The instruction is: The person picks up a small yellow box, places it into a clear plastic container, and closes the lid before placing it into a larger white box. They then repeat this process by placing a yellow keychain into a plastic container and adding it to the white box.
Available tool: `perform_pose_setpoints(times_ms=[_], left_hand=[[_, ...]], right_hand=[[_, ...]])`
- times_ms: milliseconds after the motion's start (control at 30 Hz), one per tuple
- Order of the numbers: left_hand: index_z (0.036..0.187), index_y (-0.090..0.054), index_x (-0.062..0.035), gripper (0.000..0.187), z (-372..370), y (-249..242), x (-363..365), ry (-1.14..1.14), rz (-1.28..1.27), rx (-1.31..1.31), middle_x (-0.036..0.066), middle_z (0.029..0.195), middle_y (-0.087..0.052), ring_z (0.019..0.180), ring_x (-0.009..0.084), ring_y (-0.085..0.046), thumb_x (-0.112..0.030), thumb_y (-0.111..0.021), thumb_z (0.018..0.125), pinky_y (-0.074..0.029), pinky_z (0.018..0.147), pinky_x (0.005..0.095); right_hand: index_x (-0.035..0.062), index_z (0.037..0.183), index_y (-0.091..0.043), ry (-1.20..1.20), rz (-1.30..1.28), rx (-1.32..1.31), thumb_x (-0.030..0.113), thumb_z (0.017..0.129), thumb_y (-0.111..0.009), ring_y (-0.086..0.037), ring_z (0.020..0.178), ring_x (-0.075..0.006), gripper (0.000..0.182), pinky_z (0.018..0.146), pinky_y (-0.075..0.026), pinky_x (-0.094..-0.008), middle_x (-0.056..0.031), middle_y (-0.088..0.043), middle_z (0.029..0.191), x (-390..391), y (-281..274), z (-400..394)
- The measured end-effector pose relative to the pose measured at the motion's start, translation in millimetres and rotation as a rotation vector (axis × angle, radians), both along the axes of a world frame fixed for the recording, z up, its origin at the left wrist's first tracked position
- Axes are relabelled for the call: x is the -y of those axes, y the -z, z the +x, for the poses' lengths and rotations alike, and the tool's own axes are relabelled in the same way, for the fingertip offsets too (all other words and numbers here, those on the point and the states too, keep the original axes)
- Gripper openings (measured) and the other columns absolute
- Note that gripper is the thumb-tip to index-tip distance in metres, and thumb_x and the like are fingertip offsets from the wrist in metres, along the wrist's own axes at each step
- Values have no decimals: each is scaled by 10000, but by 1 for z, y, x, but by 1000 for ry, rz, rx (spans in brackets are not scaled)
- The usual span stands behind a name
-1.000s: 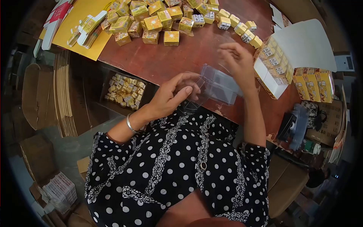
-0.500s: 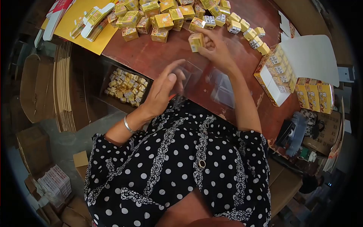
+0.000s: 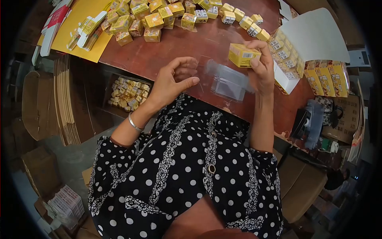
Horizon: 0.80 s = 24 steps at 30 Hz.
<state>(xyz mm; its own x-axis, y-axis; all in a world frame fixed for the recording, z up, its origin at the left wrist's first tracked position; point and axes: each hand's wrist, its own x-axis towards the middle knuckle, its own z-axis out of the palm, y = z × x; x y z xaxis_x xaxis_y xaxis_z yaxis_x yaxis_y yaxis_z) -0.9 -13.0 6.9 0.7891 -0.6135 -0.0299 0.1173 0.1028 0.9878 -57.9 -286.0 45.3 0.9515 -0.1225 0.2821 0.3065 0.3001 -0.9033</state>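
Note:
In my right hand [image 3: 263,67] is a small yellow printed box [image 3: 240,55], gripped between thumb and fingers above the right part of the table. My left hand [image 3: 175,81] hovers near the table's front edge, thumb and curled fingers apart. Faint clear edges show beside its fingertips, but I see nothing firmly held. Between the hands lie clear plastic pieces [image 3: 229,83] on the red-brown table, partly blurred. A heap of yellow boxes [image 3: 153,20] covers the back. To its right, a row of small yellow-and-white blocks [image 3: 246,22] reaches toward an open carton [image 3: 284,55] holding similar blocks.
Several upright yellow packs [image 3: 326,79] stand at the right edge. A yellow sheet [image 3: 89,47] with flattened cartons [image 3: 85,32] lies at left. Below the table edge, a box [image 3: 108,104] holds small yellow pieces, beside stacked cardboard [image 3: 63,99].
My right hand has moved right and toward the open carton, carrying the yellow box. My left hand has shifted slightly left with its thumb spread wider. The view has shifted a little.

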Motion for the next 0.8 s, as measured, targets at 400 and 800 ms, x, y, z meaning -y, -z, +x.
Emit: perform_pose_setpoints(times_ms=[400, 800], left_hand=[[1407, -480, 24, 569, -20, -24, 19, 93, -52, -8, 118, 1310, -616, 1198, 204, -626, 10, -739, 901, -534, 1014, 320], [1434, -477, -13, 594, -29, -29, 29, 36, -155, 74, 132, 1245, -627, 1138, 166, -635, 12, -733, 899, -560, 928, 283]], right_hand=[[46, 1069, -703, 367, -938, 218, 62, 787, -791, -633, 1060, -227, 296, 949, -493, -366, -81, -705, 1104, -25, -39, -27], [28, 1225, -673, 188, -1282, 303, 164, 861, -759, -585, 1185, -265, 398, 1007, -477, -396, -100, -676, 1228, -23, -46, -28]])
